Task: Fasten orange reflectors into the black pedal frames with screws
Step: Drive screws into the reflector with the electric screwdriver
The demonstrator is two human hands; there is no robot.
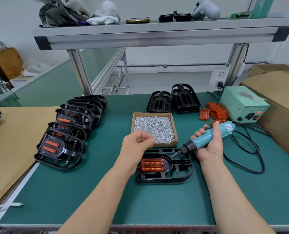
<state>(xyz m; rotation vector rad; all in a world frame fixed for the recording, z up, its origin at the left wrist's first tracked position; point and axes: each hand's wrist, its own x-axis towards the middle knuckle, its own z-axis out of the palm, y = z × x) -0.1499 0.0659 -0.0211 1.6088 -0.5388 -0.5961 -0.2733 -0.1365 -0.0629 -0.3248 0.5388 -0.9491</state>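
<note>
Closest in on the green tabletop (89, 191) is the pedal frame (177, 173) being worked on, lying flat dead centre. Its orange reflector (151, 164) is already dropped into the pocket at the frame's 9 o'clock end.

The right hand (211, 150) is wrapped round the teal electric screwdriver (201, 142). The bit (175, 154) hangs just over the frame's 12 o'clock edge, slanted, not down in a hole yet. There might be a screw on the tip, too small to call.

The left hand (136, 143) sits at the frame's 10 o'clock, over the near lip of the cardboard screw box (173, 120), with its fingers curled in and the tips bunched. I can't see whether it's pinching a screw or nothing.

So this looks like the pick-and-load bit. My advice:
- Take one screw only.
- Seat it square on the bit.
- Stand the driver upright before pulling the trigger, because at that slant it'll likely cross-thread or skate onto the plastic.
- Press the frame down with the free hand so it doesn't spin.
- Check the reflector is sitting flush first.

Further out, finished pedals (62, 132) are stacked at 9 o'clock and empty frames (174, 100) stand at 12. Loose reflectors (213, 109) lie at 1 o'clock, beside the driver's power box (241, 105).
</note>
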